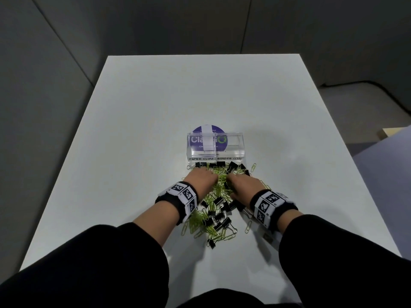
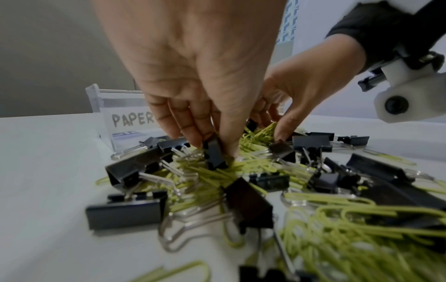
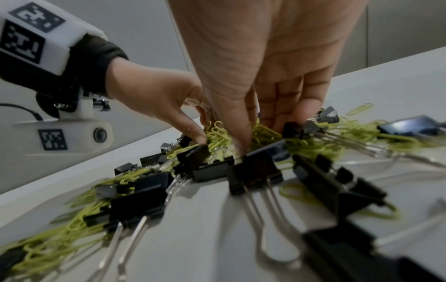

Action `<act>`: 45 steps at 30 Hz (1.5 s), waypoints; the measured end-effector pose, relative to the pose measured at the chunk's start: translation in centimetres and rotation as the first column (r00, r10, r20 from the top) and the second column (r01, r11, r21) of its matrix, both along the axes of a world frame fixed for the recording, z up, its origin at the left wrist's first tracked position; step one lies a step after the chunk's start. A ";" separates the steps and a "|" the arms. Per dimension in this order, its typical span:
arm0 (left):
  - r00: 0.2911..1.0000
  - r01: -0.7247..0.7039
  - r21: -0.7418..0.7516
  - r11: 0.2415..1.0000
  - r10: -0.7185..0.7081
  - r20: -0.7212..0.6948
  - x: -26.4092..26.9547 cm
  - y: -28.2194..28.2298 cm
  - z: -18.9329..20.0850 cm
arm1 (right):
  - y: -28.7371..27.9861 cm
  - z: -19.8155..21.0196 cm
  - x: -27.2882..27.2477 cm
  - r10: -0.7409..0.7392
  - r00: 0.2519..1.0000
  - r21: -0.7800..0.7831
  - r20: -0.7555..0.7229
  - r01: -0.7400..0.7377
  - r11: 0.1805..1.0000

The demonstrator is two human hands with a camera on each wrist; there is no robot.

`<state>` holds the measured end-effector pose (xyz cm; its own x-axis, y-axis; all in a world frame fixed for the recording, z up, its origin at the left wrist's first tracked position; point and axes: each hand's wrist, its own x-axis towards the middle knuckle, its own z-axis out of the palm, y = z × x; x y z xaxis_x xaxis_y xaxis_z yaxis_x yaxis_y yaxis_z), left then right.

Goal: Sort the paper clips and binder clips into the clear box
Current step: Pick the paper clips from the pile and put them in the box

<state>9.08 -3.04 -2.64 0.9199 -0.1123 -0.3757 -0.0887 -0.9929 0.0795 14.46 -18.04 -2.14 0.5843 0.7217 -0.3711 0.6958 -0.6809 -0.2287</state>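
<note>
Clips lie in one big mixed pile on the white table (image 1: 133,130), just on the near side of the clear box (image 1: 215,146). The green paper clips (image 1: 219,176) and the black binder clips (image 1: 219,215) are all jumbled up together. The box has two parts. The left part says PAPER CLIPS and the right part says BINDER CLIPS. Both parts look empty, so the sorting seems to be only starting.

Both hands are down in the far middle of the pile. The left hand (image 2: 193,76) has its fingers (image 2: 190,131) and thumb close together around a small black binder clip (image 2: 213,152). The right hand (image 3: 265,66) has its fingers pointing down into the green paper clips, close together. I cannot tell if they have got hold of any yet.

To do this step well, I think each hand should lift just one kind. Paper clips hook onto each other, so a slow lift and a little shake would let the wrong ones fall off. Then the black clip should go in the right part and the green ones in the left part. The box is light, so a bump could slide it.
</note>
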 end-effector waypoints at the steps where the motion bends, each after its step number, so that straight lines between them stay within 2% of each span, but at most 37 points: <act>1: 1.000 -0.002 -0.011 1.000 0.002 0.007 -0.1 0.1 0.0 | -0.1 -0.1 0.0 -0.016 1.000 0.014 -0.016 0.017 1.000; 6: 0.997 -0.051 -0.166 0.985 0.058 0.040 -0.7 0.7 0.5 | -0.7 -0.2 0.4 -0.100 0.988 0.043 -0.119 0.106 0.993; 12: 0.970 -0.235 -0.335 0.912 0.241 -0.024 -0.9 1.1 1.4 | -1.1 0.7 1.1 -0.234 0.943 0.133 -0.236 0.270 0.954; 23: 0.947 -0.320 -0.352 0.880 0.297 -0.118 -1.2 0.7 2.0 | -1.5 1.1 1.5 -0.424 0.823 0.202 -0.377 0.520 0.830; 28: 0.940 -0.341 -0.338 0.877 0.305 -0.156 -1.5 0.6 1.8 | -1.5 1.2 1.5 -0.397 0.833 0.215 -0.385 0.499 0.840; 31: 0.941 -0.336 -0.334 0.881 0.297 -0.163 -1.5 0.9 1.7 | -1.3 1.2 1.7 -0.380 0.793 0.231 -0.476 0.530 0.816; 34: 0.930 -0.364 -0.350 0.863 0.318 -0.183 -1.5 1.1 1.5 | -1.3 1.3 1.8 -0.381 0.790 0.226 -0.480 0.531 0.816; 38: 0.915 -0.402 -0.339 0.851 0.357 -0.188 -1.2 0.8 1.6 | -1.4 1.1 1.9 -0.351 0.716 0.214 -0.604 0.569 0.794; 40: 0.923 -0.379 -0.312 0.871 0.333 -0.191 -0.9 0.7 1.6 | -1.2 0.9 1.9 -0.330 0.756 0.208 -0.565 0.517 0.830; 42: 0.924 -0.374 -0.297 0.878 0.328 -0.196 -0.9 0.7 1.5 | -0.9 0.8 1.9 -0.327 0.761 0.213 -0.560 0.514 0.831; 45: 0.925 -0.372 -0.318 0.872 0.322 -0.200 -0.8 0.9 1.2 | -0.9 0.9 2.4 -0.358 0.702 0.210 -0.615 0.584 0.784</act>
